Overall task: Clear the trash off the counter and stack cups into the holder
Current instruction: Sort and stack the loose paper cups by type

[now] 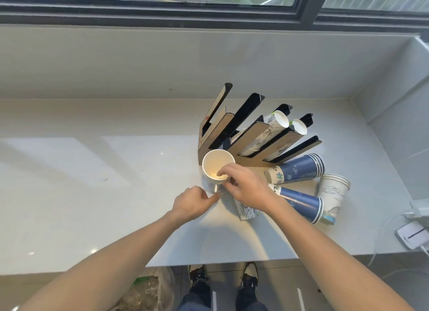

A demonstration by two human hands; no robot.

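Right hand point(247, 185): fingers pinch rim of upright paper cup stack point(217, 169); left hand point(191, 202): loosely curled, forefinger touching stack base

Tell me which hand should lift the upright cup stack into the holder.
Right, probably. The right hand already grips the rim of the upright cup stack, fingers inside, directly in front of the holder. The left hand only touches the stack's base.

Counter point(92, 171): pale grey-white. Cup holder point(253, 136): brown board faces, black edges. Upright cup stack point(217, 169): cream-white interior. Lying cup stacks point(299, 169): blue bands. White cups point(333, 194): blue wave drawings.
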